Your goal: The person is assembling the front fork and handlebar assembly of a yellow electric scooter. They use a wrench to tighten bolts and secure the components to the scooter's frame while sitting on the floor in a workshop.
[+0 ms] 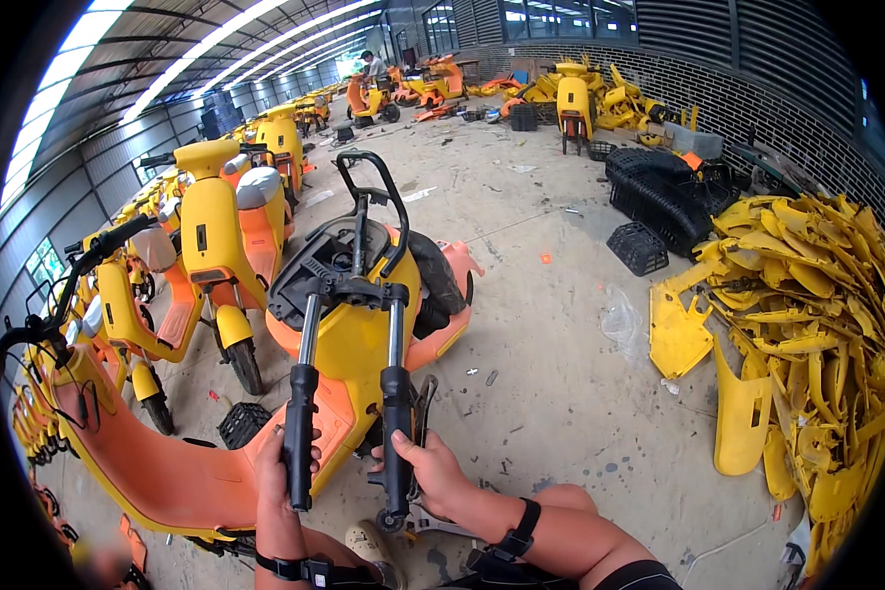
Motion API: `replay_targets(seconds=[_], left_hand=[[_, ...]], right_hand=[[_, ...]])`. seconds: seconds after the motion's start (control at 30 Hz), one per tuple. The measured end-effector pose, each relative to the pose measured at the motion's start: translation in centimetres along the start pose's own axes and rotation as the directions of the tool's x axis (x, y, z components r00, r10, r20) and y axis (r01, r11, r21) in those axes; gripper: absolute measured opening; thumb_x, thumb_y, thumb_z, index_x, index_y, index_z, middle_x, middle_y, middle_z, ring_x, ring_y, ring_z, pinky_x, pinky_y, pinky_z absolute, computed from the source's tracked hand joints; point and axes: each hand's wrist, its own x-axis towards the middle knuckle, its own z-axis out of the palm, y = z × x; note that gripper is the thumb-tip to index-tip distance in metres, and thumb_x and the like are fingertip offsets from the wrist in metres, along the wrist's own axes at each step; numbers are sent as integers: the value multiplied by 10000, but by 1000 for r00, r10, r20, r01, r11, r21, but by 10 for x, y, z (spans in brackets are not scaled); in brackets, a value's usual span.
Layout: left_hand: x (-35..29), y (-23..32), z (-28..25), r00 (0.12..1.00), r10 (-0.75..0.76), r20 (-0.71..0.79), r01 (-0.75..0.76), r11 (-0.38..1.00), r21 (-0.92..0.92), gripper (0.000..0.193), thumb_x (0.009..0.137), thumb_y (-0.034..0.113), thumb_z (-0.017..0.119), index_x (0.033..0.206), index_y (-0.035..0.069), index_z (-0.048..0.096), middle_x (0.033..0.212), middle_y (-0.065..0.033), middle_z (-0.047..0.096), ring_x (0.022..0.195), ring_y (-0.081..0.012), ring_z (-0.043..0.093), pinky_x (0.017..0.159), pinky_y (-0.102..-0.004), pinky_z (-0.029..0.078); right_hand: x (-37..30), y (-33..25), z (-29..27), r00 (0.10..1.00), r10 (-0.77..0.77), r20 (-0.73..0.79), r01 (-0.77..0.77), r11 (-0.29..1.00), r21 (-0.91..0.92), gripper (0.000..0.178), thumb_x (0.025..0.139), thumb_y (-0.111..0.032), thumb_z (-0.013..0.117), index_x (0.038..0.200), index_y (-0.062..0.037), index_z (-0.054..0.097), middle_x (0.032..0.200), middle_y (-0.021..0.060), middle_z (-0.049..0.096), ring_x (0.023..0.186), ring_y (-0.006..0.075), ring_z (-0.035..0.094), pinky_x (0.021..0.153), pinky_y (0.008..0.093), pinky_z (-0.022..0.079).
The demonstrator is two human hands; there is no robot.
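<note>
I hold a scooter's front fork (396, 388) by its two black lower legs, which point toward me. Its bright metal tubes run up to a black crown with a stem beyond it. My left hand (273, 470) is wrapped round the left leg. On the right leg, my right hand (439, 476) grips with the thumb on top. Behind and below the fork stands a yellow and orange scooter (182, 482), its handlebar (98, 251) tilted over at the left. A black rear rack (393, 187) rises beyond the fork's stem.
Rows of yellow scooters (209, 221) stand at the left. A large heap of yellow plastic panels (806, 324) lies at the right, with black baskets (639, 248) beside it. Small scraps and clear plastic film (621, 324) litter the concrete floor. Another person (374, 65) is far back.
</note>
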Motion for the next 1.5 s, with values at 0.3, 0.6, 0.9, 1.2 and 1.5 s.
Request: replay_targets(seconds=[0.3, 0.6, 0.9, 1.2, 1.5], left_hand=[[8, -8, 17, 999, 31, -34, -31, 999, 10, 350, 1040, 224, 380, 1265, -28, 471, 1028, -206, 645, 691, -214, 638, 527, -280, 528], [19, -28, 25, 999, -35, 1, 35, 991, -126, 360, 1049, 247, 363, 1272, -14, 473, 1072, -182, 630, 760, -207, 624, 573, -271, 525], [28, -40, 21, 999, -44, 12, 45, 992, -119, 368, 1059, 281, 342, 1269, 9, 474, 1081, -182, 647, 765, -207, 654, 578, -283, 544], [22, -41, 27, 997, -6, -80, 7, 1000, 17, 327, 1060, 264, 353, 1205, 6, 491, 1046, -180, 666, 773, -222, 685, 598, -297, 570], [14, -45, 31, 993, -43, -108, 52, 996, 79, 312, 1053, 228, 325, 1146, -13, 498, 1016, -187, 663, 765, -236, 683, 657, -333, 584]], right_hand=[[2, -14, -8, 965, -228, 131, 250, 948, -195, 336, 1059, -299, 471, 1212, -9, 401, 1083, 175, 648, 936, 251, 675, 788, 361, 572], [8, -34, -15, 949, -284, 138, 311, 915, -258, 359, 1053, -325, 485, 1218, -17, 405, 1056, 160, 658, 862, 212, 679, 749, 331, 572], [14, -33, -20, 906, -390, 164, 423, 839, -343, 423, 1011, -350, 579, 1211, -11, 423, 1060, 132, 678, 936, 158, 662, 790, 304, 555], [17, -22, -31, 891, -426, 158, 454, 842, -291, 610, 905, -331, 734, 1265, 15, 383, 1109, 162, 660, 977, 192, 657, 856, 323, 553], [1, -14, -35, 906, -375, 198, 420, 855, -305, 617, 876, -248, 782, 1267, 22, 389, 1165, 146, 649, 1075, 171, 631, 941, 325, 517]])
